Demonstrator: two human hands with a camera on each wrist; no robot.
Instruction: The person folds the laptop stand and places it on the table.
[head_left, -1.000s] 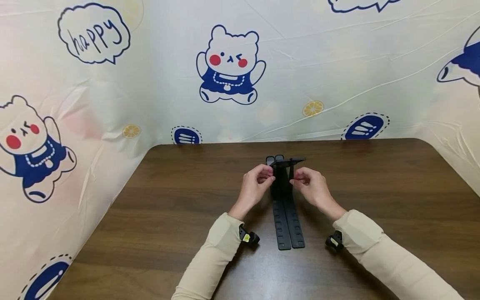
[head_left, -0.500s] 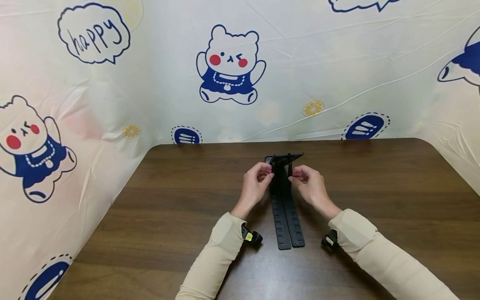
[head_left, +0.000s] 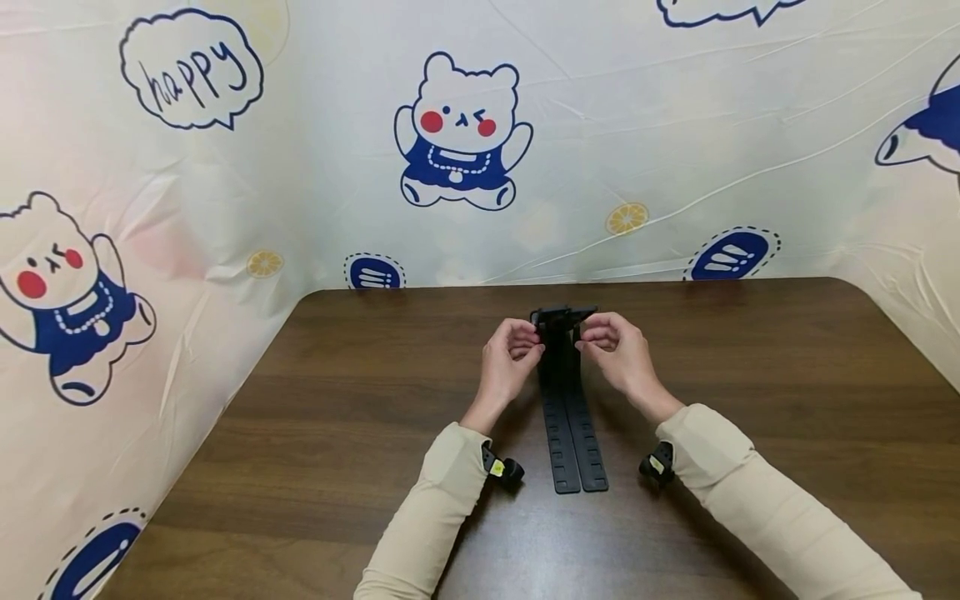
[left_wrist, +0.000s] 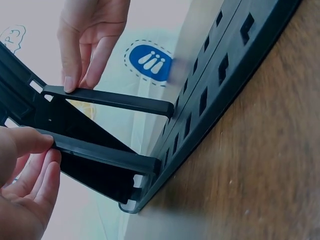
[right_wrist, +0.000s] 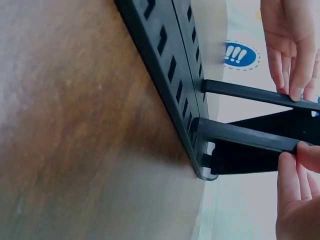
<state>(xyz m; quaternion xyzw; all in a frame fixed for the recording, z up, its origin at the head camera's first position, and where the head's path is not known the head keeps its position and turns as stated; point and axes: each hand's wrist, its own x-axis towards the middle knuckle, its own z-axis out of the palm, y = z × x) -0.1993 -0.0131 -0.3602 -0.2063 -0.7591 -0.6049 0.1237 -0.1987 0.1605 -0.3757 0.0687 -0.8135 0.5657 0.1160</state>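
Note:
A black folding laptop stand point(head_left: 566, 450) stands on the table, its slotted two-rail base pointing toward me. The upper panel point(left_wrist: 25, 95) is raised at an angle from the base's far end. Two struts run between panel and base, their lower ends at the slots. My left hand point(head_left: 506, 362) pinches the left strut point(left_wrist: 105, 152) near its upper end between thumb and fingers. Across from it, my right hand point(head_left: 621, 358) pinches the right strut point(right_wrist: 245, 136) the same way. Whether the strut ends are seated in the slots is hard to tell.
The brown wooden table point(head_left: 337, 467) extends around the stand on all sides. A printed cloth point(head_left: 585, 150) with cartoon bears hangs behind the far edge and along the left. Dark cameras are strapped at both wrists, over beige sleeves.
Both hands have moved slightly away from me, the right one more and a little leftward. The stand's upper part has shifted left with them. Both pinches on the struts have stayed.

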